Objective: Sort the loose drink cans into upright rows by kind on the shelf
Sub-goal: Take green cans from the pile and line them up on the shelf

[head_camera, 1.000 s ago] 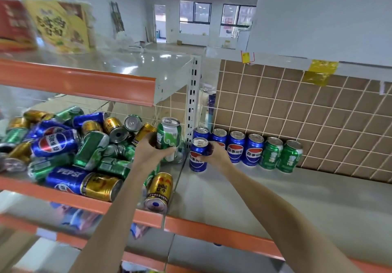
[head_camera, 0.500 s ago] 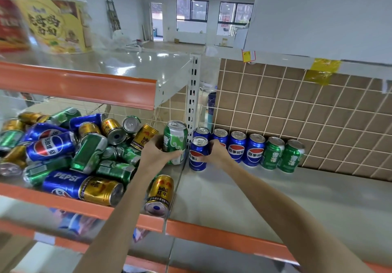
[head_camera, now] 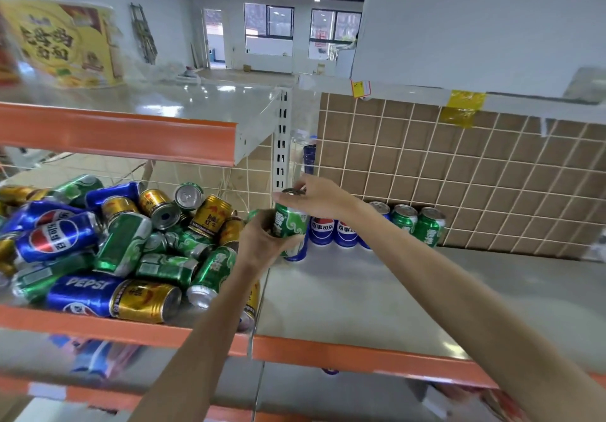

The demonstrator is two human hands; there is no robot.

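Drink cans dominate the left bay of the shelf [head_camera: 344, 293]: a loose pile [head_camera: 108, 247] of blue, green and gold cans lies mostly on its side, heaped against the orange front lip. On the right bay, a short upright row stands against the brown tiled back panel [head_camera: 459, 172]. Visible in that row are blue cans [head_camera: 334, 229] toward the left and two green cans [head_camera: 418, 224] at the right end; one more blue can [head_camera: 296, 252] stands in front of the row, partly hidden by the hands.

A green can [head_camera: 290, 223] is held upright above the seam between the two bays. The left hand [head_camera: 262, 241] has its grip wrapped round the can's lower body, while the right hand [head_camera: 316, 196] has its fingers closed over the can's top rim. Which hand carries the weight cannot be told; the pose is judged to be a hand-over on the way to the green end of the row.

Progress is judged early. Only a handful of cans stand sorted, in two kinds, and no gold can is seen upright anywhere on the right bay. The pile holds far more cans than the row, so most of the sorting remains, including a first row for the gold kind. Ample bare shelf lies in front of the row.
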